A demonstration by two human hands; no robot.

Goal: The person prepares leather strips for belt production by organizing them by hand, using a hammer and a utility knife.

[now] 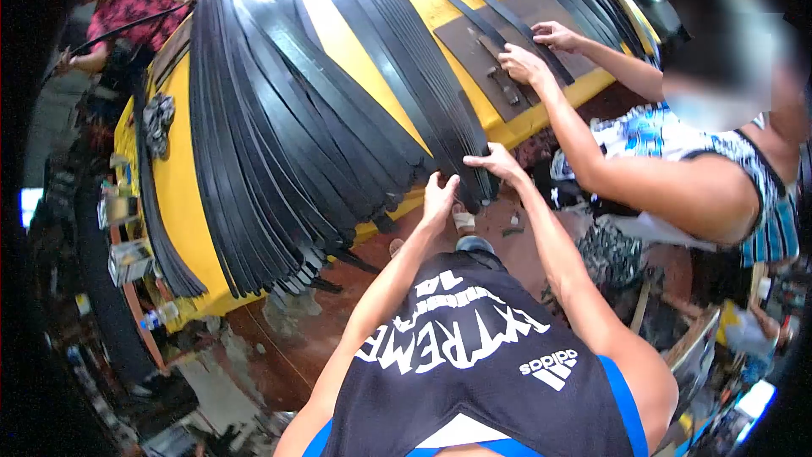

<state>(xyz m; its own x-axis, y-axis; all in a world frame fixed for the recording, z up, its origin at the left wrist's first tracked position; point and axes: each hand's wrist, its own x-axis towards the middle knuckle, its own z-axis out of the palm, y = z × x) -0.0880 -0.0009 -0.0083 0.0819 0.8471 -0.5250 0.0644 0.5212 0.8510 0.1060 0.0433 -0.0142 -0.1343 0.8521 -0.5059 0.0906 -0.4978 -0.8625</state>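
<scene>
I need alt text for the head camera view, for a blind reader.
Two bare hands, left hand and right hand, touch the ends of black strips draped over a yellow table. At the right, a co-worker handles strips too.

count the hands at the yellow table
4: own left hand and right hand at the near ends of the black strips; co-worker's near hand and far hand up right. Others may be hidden.

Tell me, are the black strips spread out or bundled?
Spread out: the strips fan flat, overlapping, across the yellow table, ends hanging over its edge.
</scene>
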